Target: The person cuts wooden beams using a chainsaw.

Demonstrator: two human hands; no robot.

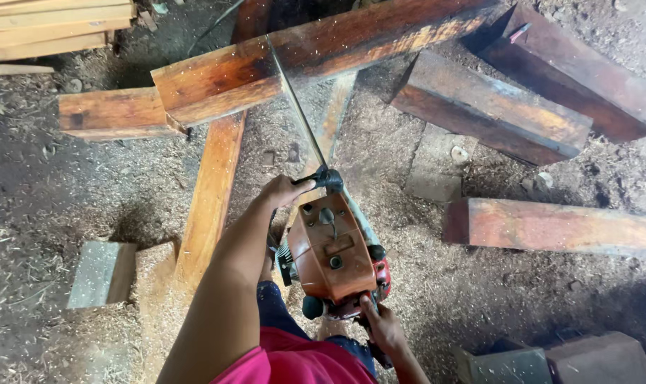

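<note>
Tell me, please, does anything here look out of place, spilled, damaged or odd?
Sawdust lies spread over the ground around the timber, with specks flying near the chainsaw bar. The reddish beam under the bar rests askew across a lower plank. Other blocks lie scattered at odd angles. Nothing looks broken.

I hold an orange chainsaw (335, 256); its thin bar points away, its edge cutting down into the reddish beam (302, 60) lying crosswise.
</note>
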